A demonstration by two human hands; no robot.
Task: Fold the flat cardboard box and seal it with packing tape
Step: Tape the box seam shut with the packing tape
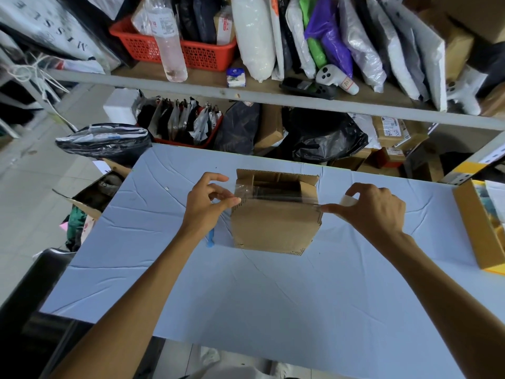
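Forearms reach in from the near edge over the pale blue tabletop [246, 296]. Cardboard box [273, 225] sits mid-tabletop between the hands, folded up, top flaps not fully down, dark gap showing inside. Left grip [210, 198] pinches the free end of the clear tape [273, 194] with thumb and forefinger at the box's left top edge. Tape spans the box top across to the right grip [374, 206], whose fingers curl round the tape roll [347, 201], mostly hidden. Small blue item [210, 239] lies by the left wrist. Yellow box [475, 228] sits at the right edge.
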